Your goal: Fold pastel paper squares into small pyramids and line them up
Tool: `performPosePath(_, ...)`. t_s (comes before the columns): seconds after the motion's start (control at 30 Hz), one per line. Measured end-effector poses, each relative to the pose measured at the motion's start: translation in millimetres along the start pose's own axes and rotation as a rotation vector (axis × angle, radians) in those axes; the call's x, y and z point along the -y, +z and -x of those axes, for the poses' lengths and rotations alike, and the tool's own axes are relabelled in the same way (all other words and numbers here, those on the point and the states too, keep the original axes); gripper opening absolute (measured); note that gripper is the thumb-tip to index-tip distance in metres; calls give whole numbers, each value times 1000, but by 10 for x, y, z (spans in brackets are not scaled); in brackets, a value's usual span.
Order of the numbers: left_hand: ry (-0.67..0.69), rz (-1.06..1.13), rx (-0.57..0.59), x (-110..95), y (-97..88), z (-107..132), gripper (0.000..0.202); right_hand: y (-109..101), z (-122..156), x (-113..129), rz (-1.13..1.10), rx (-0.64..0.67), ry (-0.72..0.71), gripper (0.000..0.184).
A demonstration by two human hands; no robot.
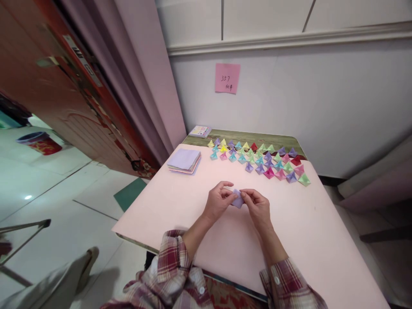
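A small folded piece of lavender paper point(237, 200) is held between my two hands over the middle of the table. My left hand point(219, 198) pinches its left edge between thumb and fingers. On the other side, my right hand point(257, 203) grips the right edge with thumb and forefinger. Beyond the hands stand rows of small folded paper shapes point(269, 172) in purple, green, blue, yellow, pink and red. To the left lies a stack of square coloured paper point(184, 159), with a lavender sheet on top.
The table point(154, 206) has a pale pink cover and meets the wall at the back. A small packet point(200, 131) lies at its far left corner. A pink note point(227, 78) is stuck on the wall. At left are a curtain point(144, 64), a red door point(41, 56) and another person's leg point(61, 279).
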State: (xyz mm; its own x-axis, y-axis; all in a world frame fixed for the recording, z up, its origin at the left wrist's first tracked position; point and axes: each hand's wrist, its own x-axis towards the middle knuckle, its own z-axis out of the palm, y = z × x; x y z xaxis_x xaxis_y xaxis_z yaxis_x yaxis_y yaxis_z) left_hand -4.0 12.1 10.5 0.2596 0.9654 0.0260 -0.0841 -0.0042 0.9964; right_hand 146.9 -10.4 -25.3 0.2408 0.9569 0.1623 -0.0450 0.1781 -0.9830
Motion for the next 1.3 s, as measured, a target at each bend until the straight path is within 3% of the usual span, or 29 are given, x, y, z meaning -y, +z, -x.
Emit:
performPosePath(0.2, -218, 55, -1, 28, -33, -40, 31, 1, 14, 3, 44, 56, 7, 21)
performPosePath(0.33, -270, 79, -6, 36, -51, -51, 28, 24, 24, 14, -23, 106, 70, 24)
performPosePath(0.47, -303, 184, -121, 44, -56, -58, 26, 33, 30, 39, -94, 130, 184, 32)
performPosePath(0.6, -362, 375, -197, 79, -62, -73, 26, 20, 39, 60, -127, 225, 240, 29)
performPosePath(0.83, -551, 555, -162, 89, -34, -72, 19, 6, 34, 53, -149, 262, 228, 26)
performPosePath(1.07, -562, 636, -161, 142, 23, -43, 15, 11, 36, 38, -172, 314, 252, 32)
performPosePath(1.17, -563, 646, -152, 134, 32, -35, 16, 20, 39, 25, -147, 296, 241, 34)
performPosePath(1.3, -560, 618, -126, 88, 33, -17, 21, 30, 28, -27, -107, 153, 233, 41)
